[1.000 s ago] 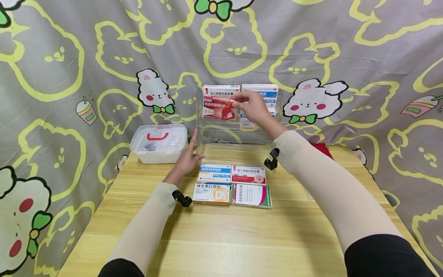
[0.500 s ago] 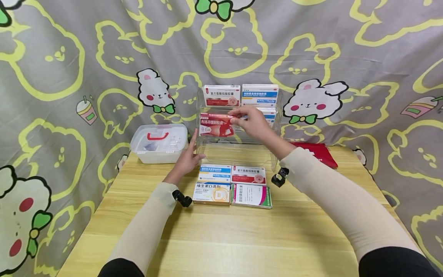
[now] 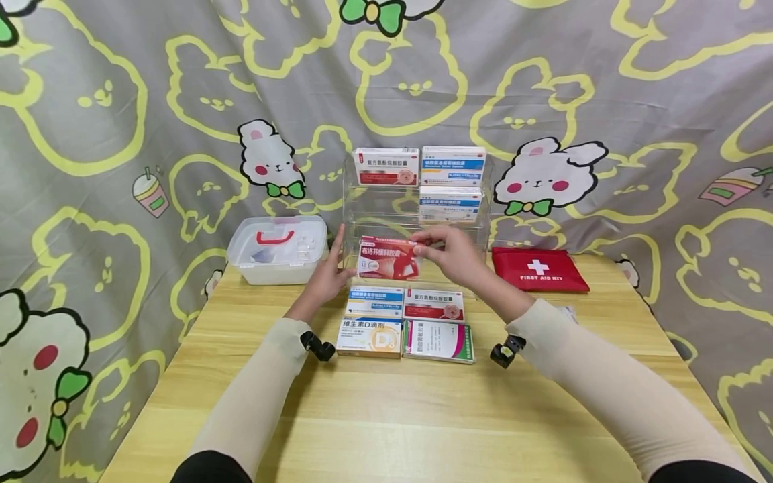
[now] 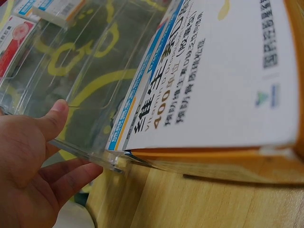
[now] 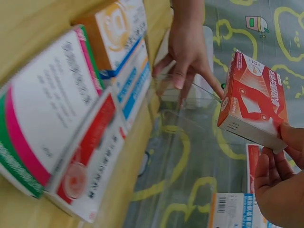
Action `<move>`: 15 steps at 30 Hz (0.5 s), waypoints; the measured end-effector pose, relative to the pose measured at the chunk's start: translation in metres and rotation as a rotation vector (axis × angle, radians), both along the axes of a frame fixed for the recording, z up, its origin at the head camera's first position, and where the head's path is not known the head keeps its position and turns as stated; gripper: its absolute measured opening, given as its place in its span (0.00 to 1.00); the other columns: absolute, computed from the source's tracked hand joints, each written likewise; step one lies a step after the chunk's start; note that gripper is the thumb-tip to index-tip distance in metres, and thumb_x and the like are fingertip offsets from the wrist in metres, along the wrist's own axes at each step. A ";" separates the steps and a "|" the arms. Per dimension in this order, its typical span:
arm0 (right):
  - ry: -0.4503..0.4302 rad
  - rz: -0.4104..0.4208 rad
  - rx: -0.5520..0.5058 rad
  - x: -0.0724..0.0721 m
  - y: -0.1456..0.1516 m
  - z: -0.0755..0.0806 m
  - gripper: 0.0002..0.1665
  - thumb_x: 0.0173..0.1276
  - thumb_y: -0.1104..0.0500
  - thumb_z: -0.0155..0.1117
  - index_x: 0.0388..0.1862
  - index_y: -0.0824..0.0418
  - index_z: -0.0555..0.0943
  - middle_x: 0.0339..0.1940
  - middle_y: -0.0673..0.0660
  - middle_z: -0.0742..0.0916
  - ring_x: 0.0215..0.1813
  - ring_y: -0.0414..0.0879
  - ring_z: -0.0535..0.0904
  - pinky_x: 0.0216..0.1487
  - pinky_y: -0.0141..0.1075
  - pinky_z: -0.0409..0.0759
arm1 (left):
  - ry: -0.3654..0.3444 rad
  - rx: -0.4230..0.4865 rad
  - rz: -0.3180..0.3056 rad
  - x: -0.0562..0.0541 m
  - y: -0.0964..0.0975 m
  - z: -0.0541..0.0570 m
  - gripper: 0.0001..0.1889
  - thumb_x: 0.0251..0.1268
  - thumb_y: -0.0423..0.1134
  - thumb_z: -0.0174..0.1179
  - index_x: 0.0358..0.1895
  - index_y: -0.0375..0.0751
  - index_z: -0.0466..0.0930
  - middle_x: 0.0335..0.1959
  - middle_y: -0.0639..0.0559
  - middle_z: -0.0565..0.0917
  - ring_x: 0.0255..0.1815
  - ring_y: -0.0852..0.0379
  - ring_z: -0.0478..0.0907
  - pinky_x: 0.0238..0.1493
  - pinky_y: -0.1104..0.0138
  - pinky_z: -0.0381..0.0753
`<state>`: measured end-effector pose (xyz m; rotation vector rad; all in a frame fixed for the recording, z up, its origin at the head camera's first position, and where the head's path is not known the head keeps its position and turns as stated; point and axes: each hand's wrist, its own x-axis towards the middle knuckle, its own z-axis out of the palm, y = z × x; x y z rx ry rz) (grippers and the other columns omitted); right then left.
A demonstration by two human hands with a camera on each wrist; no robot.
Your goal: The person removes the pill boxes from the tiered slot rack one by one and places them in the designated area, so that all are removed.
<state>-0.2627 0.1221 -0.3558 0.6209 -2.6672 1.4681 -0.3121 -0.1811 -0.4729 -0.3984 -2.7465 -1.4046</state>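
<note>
My right hand (image 3: 455, 256) pinches a red medicine box (image 3: 386, 260) by its right end, thumb in front. The box overlaps the lower tiers of a clear display rack (image 3: 386, 190) in the head view, and in the right wrist view the red box (image 5: 251, 102) stands out in front of the rack. My left hand (image 3: 326, 276) holds the rack's left side near its base; the thumb lies at the front and the other fingers spread along the outside. Upright on the rack are a red-and-white box (image 3: 386, 168) and two blue-and-white boxes (image 3: 453, 166).
Before the rack lie a vitamin D box (image 3: 368, 337), a green-and-pink box (image 3: 439, 341), a blue-and-white box (image 3: 374, 302) and a red-and-white box (image 3: 433, 306). A lidded plastic case (image 3: 278, 251) stands left, a red first aid pouch (image 3: 537, 270) right. Patterned cloth hangs behind.
My right hand has brought the red box down from before the upper tiers to before the lowest one, uncovering the boxes behind. My left hand has stayed at the rack's side.
</note>
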 end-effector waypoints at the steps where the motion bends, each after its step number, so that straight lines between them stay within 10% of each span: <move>1: -0.009 -0.002 0.005 0.003 0.001 -0.003 0.15 0.74 0.58 0.69 0.57 0.56 0.88 0.55 0.55 0.87 0.49 0.50 0.84 0.48 0.43 0.84 | -0.002 0.001 0.003 0.000 0.000 0.000 0.58 0.75 0.33 0.62 0.79 0.85 0.24 0.82 0.34 0.56 0.78 0.33 0.61 0.29 0.63 0.79; 15: -0.069 0.022 0.016 0.039 0.010 -0.042 0.15 0.72 0.61 0.70 0.56 0.58 0.89 0.52 0.56 0.88 0.50 0.50 0.84 0.51 0.43 0.86 | -0.021 0.029 0.004 -0.003 -0.001 -0.003 0.58 0.74 0.33 0.63 0.78 0.87 0.24 0.82 0.36 0.55 0.78 0.36 0.63 0.29 0.62 0.79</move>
